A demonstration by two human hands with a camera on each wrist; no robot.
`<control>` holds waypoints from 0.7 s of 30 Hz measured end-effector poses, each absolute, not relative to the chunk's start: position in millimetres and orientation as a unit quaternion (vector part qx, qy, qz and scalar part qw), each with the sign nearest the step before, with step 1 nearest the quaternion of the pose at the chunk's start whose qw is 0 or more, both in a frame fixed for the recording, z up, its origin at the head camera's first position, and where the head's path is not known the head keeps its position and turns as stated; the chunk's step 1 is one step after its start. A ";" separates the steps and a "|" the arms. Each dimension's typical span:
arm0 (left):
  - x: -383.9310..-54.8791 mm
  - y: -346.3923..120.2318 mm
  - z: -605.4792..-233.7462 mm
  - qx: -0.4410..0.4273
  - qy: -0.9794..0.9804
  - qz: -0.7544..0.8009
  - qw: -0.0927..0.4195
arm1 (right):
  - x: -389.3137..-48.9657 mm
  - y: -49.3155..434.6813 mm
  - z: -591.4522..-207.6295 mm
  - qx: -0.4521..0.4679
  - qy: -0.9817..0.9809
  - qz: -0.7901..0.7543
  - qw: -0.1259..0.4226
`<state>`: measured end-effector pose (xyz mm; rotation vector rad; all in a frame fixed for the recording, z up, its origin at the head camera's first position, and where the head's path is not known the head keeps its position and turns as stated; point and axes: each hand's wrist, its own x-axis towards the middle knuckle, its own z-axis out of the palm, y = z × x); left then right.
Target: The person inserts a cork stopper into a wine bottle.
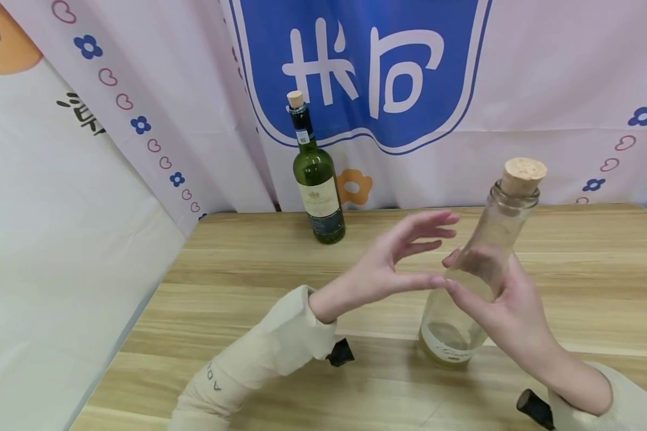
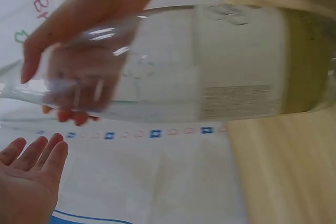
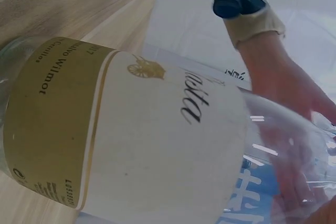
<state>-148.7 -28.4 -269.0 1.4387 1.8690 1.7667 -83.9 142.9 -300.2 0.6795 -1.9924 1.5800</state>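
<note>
A clear glass bottle (image 1: pixel 444 323) with a cork (image 1: pixel 525 176) in its mouth stands slightly tilted over the right part of the table. My right hand (image 1: pixel 520 314) grips it around the shoulder, the thumb across the near side. My left hand (image 1: pixel 380 272) hovers to the left of the bottle with fingers spread, its thumb tip close to the right thumb and nothing held. In the left wrist view, the left hand's fingers (image 2: pixel 50 156) are extended apart from the glass. A cream and gold label (image 3: pixel 163 135) wraps the lower body in the right wrist view.
A green wine bottle (image 1: pixel 320 194), also corked, stands upright at the back of the wooden table (image 1: pixel 221 257). Behind the table hangs a printed curtain (image 1: pixel 544 72) with a blue emblem. Black wrist pieces (image 1: pixel 341 353) jut out by both sleeves.
</note>
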 end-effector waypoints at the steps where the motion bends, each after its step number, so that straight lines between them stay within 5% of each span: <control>1: -149.2 -30.2 -275.7 0.482 0.635 0.595 0.104 | -84.1 142.9 -300.3 0.253 -0.731 0.581 0.250; 21: -140.6 -26.5 -369.5 0.412 0.753 0.470 0.205 | -82.0 143.8 -299.7 0.235 -0.744 0.583 0.226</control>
